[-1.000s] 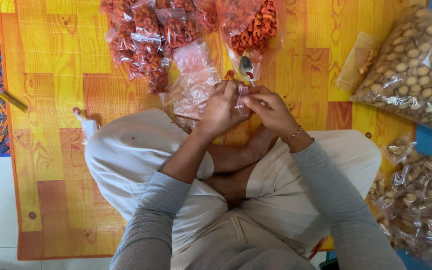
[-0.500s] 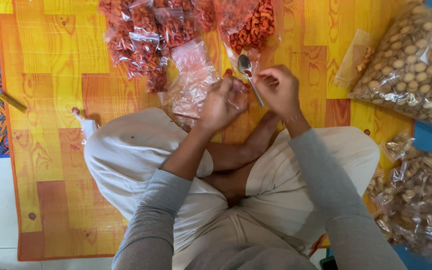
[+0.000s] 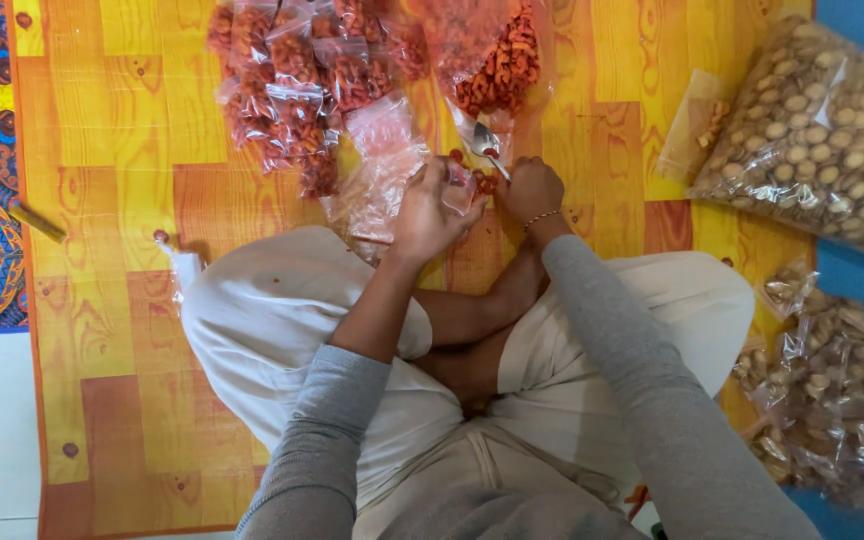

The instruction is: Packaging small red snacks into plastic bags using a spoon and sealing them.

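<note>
Left hand [image 3: 432, 210] grips a small bag [image 3: 384, 175], right hand [image 3: 527, 190] clasps a spoon [image 3: 485, 140]; filled packets [image 3: 292, 80] piled at the mat's [image 3: 112, 150] far edge, bulk bag [image 3: 497, 55] still part full.

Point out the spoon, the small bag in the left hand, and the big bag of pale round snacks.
spoon [image 3: 485, 139], head view, on its metal bowl.
small bag [image 3: 459, 190], head view, on its clear plastic by the fingers.
big bag [image 3: 812, 130], head view, on its middle.

Snack bags [image 3: 297, 85] on orange mat [image 3: 112, 140]
</note>
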